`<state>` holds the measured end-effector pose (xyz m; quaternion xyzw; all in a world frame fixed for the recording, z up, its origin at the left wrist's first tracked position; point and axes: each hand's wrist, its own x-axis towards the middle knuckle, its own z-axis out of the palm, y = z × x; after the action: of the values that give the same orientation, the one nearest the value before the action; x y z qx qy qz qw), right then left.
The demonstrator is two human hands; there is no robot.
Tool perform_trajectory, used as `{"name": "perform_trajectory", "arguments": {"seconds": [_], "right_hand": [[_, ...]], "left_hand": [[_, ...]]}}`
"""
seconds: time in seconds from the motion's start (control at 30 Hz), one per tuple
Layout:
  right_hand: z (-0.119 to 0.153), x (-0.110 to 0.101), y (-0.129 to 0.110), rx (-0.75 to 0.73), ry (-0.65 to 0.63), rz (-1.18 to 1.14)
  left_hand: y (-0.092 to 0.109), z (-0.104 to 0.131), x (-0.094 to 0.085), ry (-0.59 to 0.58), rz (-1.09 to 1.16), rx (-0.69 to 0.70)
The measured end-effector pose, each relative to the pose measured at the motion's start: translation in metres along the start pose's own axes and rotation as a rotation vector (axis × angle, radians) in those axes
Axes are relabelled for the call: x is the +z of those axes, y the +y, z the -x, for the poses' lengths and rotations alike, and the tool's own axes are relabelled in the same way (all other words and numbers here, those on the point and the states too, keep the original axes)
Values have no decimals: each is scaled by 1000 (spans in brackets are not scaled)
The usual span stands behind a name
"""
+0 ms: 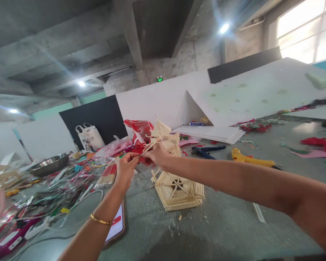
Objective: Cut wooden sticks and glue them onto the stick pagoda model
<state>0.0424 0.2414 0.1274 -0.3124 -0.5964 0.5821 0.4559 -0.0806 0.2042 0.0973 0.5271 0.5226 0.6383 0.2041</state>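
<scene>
— While pinched at mid-frame, holding what?
— Left hand and right hand, fingertips closed together on a thin stick. Touching each other, almost. Gold bangle on the left wrist.
— And beyond the hands?
— Stick house, standing on the grey surface just behind and under the right hand, centre of the frame. Roof part up behind the fingers.
— Lower left?
— Phone lying flat under the left forearm. Tangle of wires and scraps farther left, steel bowl at left middle.
— Right of centre?
— Yellow glue gun lying on the surface, blue pliers near it. Red bag behind the house, white tote against a black board.
</scene>
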Motion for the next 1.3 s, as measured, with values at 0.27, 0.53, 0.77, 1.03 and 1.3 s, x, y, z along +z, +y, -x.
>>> {"name": "perform_trajectory", "arguments": {"seconds": [0.27,0.53,0.77,1.03,1.3], "right_hand": [[-42,12,26,172,2,110],[-56,16,35,234,-7,117],[-64,17,36,248,1,144],[-63,16,36,264,-2,226],[-64,15,39,285,-7,301]], "left_hand": [[-38,-28,-8,-56,7,-181],[-57,-38,-13,-81,-38,-293],[-55,-41,-12,-85,-33,-314],[-58,-44,-11,-75,16,-379],[-62,-45,-10,-76,28,-414]]}}
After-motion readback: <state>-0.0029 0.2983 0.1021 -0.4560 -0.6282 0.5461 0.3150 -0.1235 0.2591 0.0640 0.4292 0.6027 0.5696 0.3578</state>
